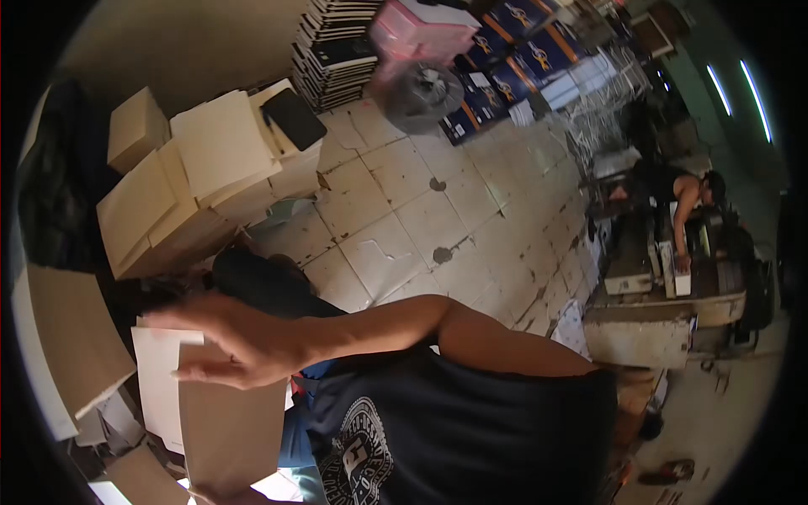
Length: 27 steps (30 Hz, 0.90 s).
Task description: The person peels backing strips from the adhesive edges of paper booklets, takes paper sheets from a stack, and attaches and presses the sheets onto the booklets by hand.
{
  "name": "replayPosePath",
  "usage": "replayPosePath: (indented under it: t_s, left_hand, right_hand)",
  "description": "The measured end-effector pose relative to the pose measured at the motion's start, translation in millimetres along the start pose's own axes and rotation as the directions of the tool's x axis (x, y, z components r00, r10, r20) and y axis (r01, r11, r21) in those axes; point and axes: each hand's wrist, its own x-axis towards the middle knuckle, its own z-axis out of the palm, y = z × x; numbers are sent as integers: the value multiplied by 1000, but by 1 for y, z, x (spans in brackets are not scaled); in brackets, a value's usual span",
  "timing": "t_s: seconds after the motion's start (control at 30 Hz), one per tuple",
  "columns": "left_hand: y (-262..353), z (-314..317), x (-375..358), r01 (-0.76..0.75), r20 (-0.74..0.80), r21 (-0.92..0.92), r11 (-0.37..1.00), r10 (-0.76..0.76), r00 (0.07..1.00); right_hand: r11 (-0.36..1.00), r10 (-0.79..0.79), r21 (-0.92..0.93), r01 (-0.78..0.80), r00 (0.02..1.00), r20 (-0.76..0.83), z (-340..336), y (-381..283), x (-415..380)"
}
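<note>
My right hand (244, 345) is stretched over a cream sheet or folded section (231, 429), its thumb apart from the other fingers. Motion smears those fingers a little. A paler sheet (158, 391) lies beside the brownish one, partly under the hand. At the bottom edge of the view, my left hand (227, 495) is mostly cut off, near the lower end of the cream sheet. Its grip is hidden. Left of both hands stands another curved cream stack (67, 337).
Cream paper stacks (223, 147) carry a black phone-like object (295, 120). Beyond are dark-covered books (337, 59), a pink-wrapped bundle (421, 38), a grey plastic bundle (425, 97) and blue boxes (539, 55) on the tiled floor (404, 219). Another person (686, 202) works at the right.
</note>
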Motion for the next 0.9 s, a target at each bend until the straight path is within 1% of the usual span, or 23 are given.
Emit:
replayPosePath:
  t_s: [0.03,0.07,0.1,0.2,0.27,0.3,0.33,0.37,0.4,0.43,0.47,0.5,0.53,0.57,0.6,0.63,0.67,0.7,0.73,0.77,0.83,0.9]
  left_hand:
    - [0,1,2,-55,46,57,997,52,998]
    - [-1,2,4,-112,89,105,988,102,991]
    - [-3,2,6,-163,140,154,975,142,980]
    - [0,-1,10,-311,287,239,920,239,928]
    - [3,-4,11,-395,391,263,880,277,878]
    - [8,-4,13,-434,443,263,862,292,848]
    - [14,-11,11,-465,485,277,841,295,823]
    - [26,-16,4,-495,528,272,825,302,793]
    - [37,-17,-4,-520,569,251,816,310,762]
    - [47,-13,-13,-528,587,216,822,323,743]
    - [54,4,-21,-516,569,181,837,339,749]
    - [56,14,-23,-500,509,178,847,355,784]
    - [55,32,-12,-505,386,215,836,403,830]
    - [54,40,-3,-530,293,222,819,462,837]
    - [61,41,0,-573,249,256,779,520,817]
    - [63,45,-1,-628,223,254,735,587,778]
    - [53,50,-5,-634,204,244,734,600,773]
    - [43,58,-11,-642,192,210,737,613,766]
    - [39,65,-10,-713,149,214,668,699,700]
    - [40,69,-18,-682,71,255,685,690,720]
    - [38,69,-16,-642,14,138,754,647,762]
    - [38,70,-24,-584,57,147,799,582,811]
  right_hand:
    - [981,115,145,-130,987,108,-3,-3,-2]
    - [924,206,273,-268,950,236,-5,-11,-2]
    - [831,271,372,-413,885,378,-3,-14,-5]
    - [843,247,417,-339,934,259,9,-15,-16]
    - [834,259,419,-358,926,275,9,-17,-24]
    - [822,242,438,-364,919,312,12,-16,-27]
    - [838,268,372,-400,894,359,18,-11,-36]
    - [889,222,330,-318,928,298,24,-10,-44]
    - [785,299,412,-463,865,403,20,-18,-41]
    - [784,359,300,-543,791,496,11,-26,-33]
    - [778,414,271,-567,786,459,16,-12,-56]
    - [665,509,377,-644,761,402,23,-24,-45]
    - [736,498,261,-625,760,418,24,-23,-34]
    - [753,494,217,-622,751,439,18,-24,-29]
    - [779,499,145,-610,743,446,7,-15,-31]
    - [753,504,207,-625,749,430,2,1,-45]
    - [726,530,246,-643,750,396,1,13,-52]
    - [769,511,199,-607,771,380,8,12,-47]
    - [808,496,155,-569,798,343,13,5,-43]
    - [842,480,113,-528,827,293,20,-4,-40]
    - [878,437,46,-477,837,330,25,-15,-34]
    - [895,418,0,-447,838,351,21,-14,-37]
